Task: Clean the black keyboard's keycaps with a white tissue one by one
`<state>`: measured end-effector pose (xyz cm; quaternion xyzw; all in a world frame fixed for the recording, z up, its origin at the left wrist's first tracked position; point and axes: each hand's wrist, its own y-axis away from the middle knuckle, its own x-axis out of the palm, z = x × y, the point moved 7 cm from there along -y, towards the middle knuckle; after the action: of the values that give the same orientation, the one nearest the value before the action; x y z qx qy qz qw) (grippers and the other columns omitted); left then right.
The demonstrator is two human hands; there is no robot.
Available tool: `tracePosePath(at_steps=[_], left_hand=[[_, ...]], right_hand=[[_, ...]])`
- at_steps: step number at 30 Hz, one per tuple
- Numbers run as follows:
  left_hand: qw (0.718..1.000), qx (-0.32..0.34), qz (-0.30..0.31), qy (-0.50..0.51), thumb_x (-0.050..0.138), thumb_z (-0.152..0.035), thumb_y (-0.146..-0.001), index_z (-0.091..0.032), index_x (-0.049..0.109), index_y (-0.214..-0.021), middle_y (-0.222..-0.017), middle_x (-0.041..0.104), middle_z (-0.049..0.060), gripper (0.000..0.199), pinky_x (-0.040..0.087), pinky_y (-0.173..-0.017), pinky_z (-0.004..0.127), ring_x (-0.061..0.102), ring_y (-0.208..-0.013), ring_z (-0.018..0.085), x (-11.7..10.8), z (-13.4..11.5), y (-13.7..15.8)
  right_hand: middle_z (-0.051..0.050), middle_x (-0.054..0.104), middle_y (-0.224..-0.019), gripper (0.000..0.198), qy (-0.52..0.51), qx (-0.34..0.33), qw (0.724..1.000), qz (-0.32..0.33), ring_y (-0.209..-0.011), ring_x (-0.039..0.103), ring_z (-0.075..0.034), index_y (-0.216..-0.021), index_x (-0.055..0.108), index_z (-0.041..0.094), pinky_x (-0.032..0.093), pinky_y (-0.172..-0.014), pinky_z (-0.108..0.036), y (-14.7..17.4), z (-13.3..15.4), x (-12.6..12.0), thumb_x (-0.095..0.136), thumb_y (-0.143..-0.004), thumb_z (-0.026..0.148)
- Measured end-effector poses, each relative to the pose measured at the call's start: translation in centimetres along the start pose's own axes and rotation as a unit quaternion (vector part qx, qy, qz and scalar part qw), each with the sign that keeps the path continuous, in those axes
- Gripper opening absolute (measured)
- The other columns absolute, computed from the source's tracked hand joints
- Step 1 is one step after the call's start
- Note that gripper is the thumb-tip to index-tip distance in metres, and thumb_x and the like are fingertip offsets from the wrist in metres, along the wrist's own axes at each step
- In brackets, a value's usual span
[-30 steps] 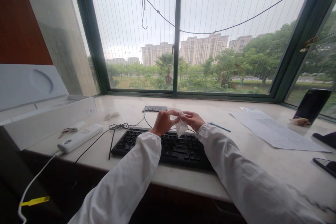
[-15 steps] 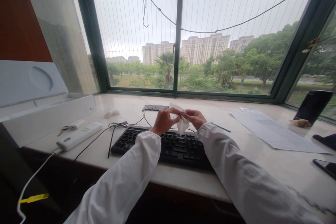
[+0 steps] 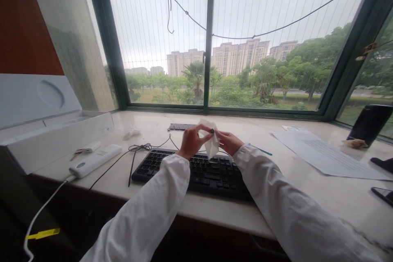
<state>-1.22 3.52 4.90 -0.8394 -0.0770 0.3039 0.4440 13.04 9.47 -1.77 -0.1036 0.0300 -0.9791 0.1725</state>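
Note:
Over the black keyboard (image 3: pixel 211 180), my two hands are close together. My left hand (image 3: pixel 190 141) pinches a small dark piece (image 3: pixel 211 131), which looks like a keycap, between thumb and forefinger. A thin white tissue (image 3: pixel 211 147) hangs around and below this piece. My right hand (image 3: pixel 229 142) has its fingers closed on the right side of the tissue; some of its fingertips are hidden behind it. Behind my left hand, several small dark keys (image 3: pixel 181 126) lie in a strip on the sill.
A tied black cable (image 3: pixel 139 147) lies left of the keyboard. Further left are a white power bank (image 3: pixel 96 160), keys (image 3: pixel 81 152) and an open white box (image 3: pixel 61 135). On the right lie a blue stick (image 3: pixel 260 149), paper sheets (image 3: pixel 322 155) and a phone (image 3: pixel 383 195).
My right fingers have shifted slightly right and down from my left fingertips, and the small dark piece now shows. The tissue has opened out a little. The camera view has shifted slightly.

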Motion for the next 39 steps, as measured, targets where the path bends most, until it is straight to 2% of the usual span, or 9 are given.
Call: tracePosePath(at_steps=[4,9,13,17,24,32,39], left_hand=[[1.0,0.026,0.011,-0.001,0.069,-0.032,-0.081,-0.02,0.069,-0.086,-0.091,0.072,0.001,0.013,0.048,-0.068,0.023,0.063,-0.073,0.013,0.1,-0.3,-0.1],[0.998,0.046,0.05,-0.005,0.07,-0.03,-0.081,-0.022,0.069,-0.09,-0.098,0.071,0.001,0.013,0.049,-0.072,0.024,0.065,-0.078,0.013,0.6,-0.4,0.0],[0.994,0.062,0.088,-0.01,0.071,-0.027,-0.08,-0.025,0.071,-0.094,-0.097,0.073,-0.002,0.014,0.049,-0.074,0.024,0.066,-0.079,0.013,1.3,-0.4,0.2],[0.995,0.055,0.086,-0.013,0.071,-0.026,-0.08,-0.026,0.073,-0.093,-0.098,0.073,-0.002,0.013,0.049,-0.076,0.025,0.067,-0.08,0.014,1.3,-0.2,0.2],[0.999,0.017,0.039,-0.012,0.074,-0.029,-0.077,-0.028,0.074,-0.091,-0.092,0.075,-0.003,0.013,0.05,-0.074,0.026,0.068,-0.078,0.016,0.8,0.5,0.1],[0.999,0.004,0.035,-0.002,0.073,-0.029,-0.078,-0.029,0.074,-0.094,-0.093,0.075,-0.003,0.015,0.051,-0.073,0.026,0.069,-0.083,0.018,0.9,0.8,0.2],[0.999,0.014,0.03,-0.004,0.077,-0.029,-0.074,-0.028,0.075,-0.089,-0.09,0.075,-0.003,0.015,0.052,-0.077,0.028,0.07,-0.085,0.018,0.7,0.8,0.2]], right_hand=[[-0.007,0.073,-0.082,0.053,0.034,0.003,0.999,0.018,-0.079,0.064,-0.019,-0.094,0.076,0.016,0.048,-0.072,-0.029,0.2,-0.2,0.3,0.082,-0.058,0.054],[-0.006,0.071,-0.075,0.053,0.132,-0.01,0.99,0.04,-0.071,0.061,-0.018,-0.086,0.076,0.011,0.045,-0.07,-0.03,0.7,0.9,-0.1,0.082,-0.055,0.055],[-0.002,0.065,-0.06,0.05,0.226,-0.024,0.974,0.001,-0.06,0.053,-0.014,-0.07,0.074,0.012,0.039,-0.061,-0.028,0.7,1.5,-0.8,0.082,-0.049,0.057],[0.001,0.059,-0.055,0.051,0.214,-0.045,0.975,-0.033,-0.056,0.049,-0.011,-0.06,0.067,0.014,0.036,-0.055,-0.026,0.5,1.6,-1.0,0.082,-0.043,0.059],[0.0,0.064,-0.061,0.056,0.201,-0.06,0.978,0.014,-0.06,0.054,-0.014,-0.073,0.071,0.013,0.039,-0.058,-0.027,0.4,1.8,-0.6,0.078,-0.05,0.064],[-0.003,0.071,-0.074,0.057,0.227,-0.082,0.97,-0.004,-0.071,0.061,-0.019,-0.088,0.076,0.014,0.043,-0.066,-0.028,0.6,1.8,-0.8,0.074,-0.059,0.064],[-0.003,0.07,-0.07,0.054,0.261,-0.084,0.961,-0.017,-0.067,0.06,-0.019,-0.082,0.076,0.014,0.041,-0.06,-0.027,0.9,2.3,-0.5,0.072,-0.061,0.064]])
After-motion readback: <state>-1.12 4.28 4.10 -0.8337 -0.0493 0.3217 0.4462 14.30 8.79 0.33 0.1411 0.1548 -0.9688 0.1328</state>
